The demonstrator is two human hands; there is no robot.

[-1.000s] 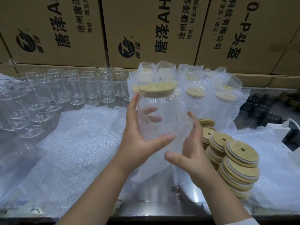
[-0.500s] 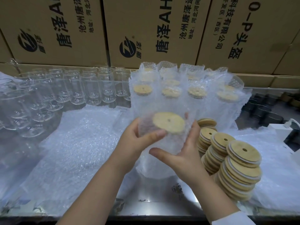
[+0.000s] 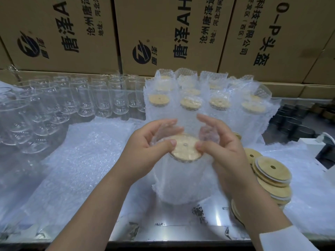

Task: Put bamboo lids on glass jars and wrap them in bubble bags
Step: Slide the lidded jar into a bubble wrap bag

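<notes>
The left hand (image 3: 145,151) and right hand (image 3: 224,149) meet at the middle of the frame, each half closed around the top of a bubble bag (image 3: 181,180). The bag stands upright on the steel table (image 3: 163,225) with a glass jar inside it, seen only dimly through the film. The jar's bamboo lid (image 3: 184,150) is on and shows in the bag's open mouth. The left thumb rests on the lid's left rim and the right thumb on its right rim. The fingers of both hands curl over the far side of the bag's mouth, some showing through the film. The right hand is blurred, so its exact grip is hard to read.

Just behind the hands, wrapped jars (image 3: 190,104) stand in rows at upper centre, their lids visible through the bags. Empty glass jars (image 3: 81,98) crowd the upper left. A pile of flat bubble bags (image 3: 81,160) lies left of the hands. Stacked loose bamboo lids (image 3: 272,174) sit at right, partly hidden by the right forearm. Cardboard boxes (image 3: 163,33) fill the top of the frame, and dark containers (image 3: 293,124) sit at far right.
</notes>
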